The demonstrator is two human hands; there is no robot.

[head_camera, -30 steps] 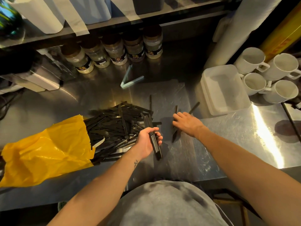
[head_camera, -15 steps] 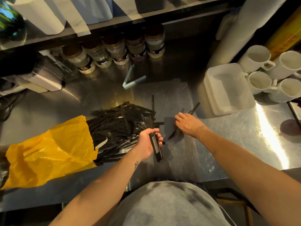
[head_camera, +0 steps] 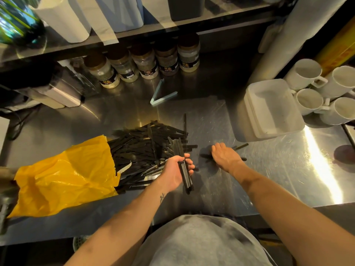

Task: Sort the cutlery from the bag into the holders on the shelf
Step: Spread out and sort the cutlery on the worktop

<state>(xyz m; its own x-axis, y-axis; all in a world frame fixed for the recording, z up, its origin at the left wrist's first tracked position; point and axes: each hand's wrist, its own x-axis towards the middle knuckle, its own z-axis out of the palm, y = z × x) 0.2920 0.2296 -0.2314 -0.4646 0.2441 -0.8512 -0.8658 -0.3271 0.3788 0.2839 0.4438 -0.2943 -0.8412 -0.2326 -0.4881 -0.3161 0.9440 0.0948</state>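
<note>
A yellow bag (head_camera: 65, 175) lies on the steel counter (head_camera: 278, 169) with a pile of black plastic cutlery (head_camera: 146, 146) spilling from its mouth. My left hand (head_camera: 175, 169) grips a bundle of black cutlery pieces (head_camera: 184, 175) just right of the pile, their ends pointing toward me. My right hand (head_camera: 224, 157) lies palm down over a few loose black pieces (head_camera: 241, 146), its fingers bent down onto them. On the shelf above stand white (head_camera: 63, 18), pale blue (head_camera: 123, 12) and dark (head_camera: 185, 6) containers; their insides are hidden.
Several spice jars (head_camera: 146, 62) line the back under the shelf, with a pale green clip (head_camera: 161, 96) before them. A white tub (head_camera: 272, 108) and several white mugs (head_camera: 309, 101) stand at the right. A boxy device (head_camera: 57, 91) sits back left.
My right hand has turned the loose pieces from upright to crosswise and now covers them. My left hand keeps its bundle in the same spot.
</note>
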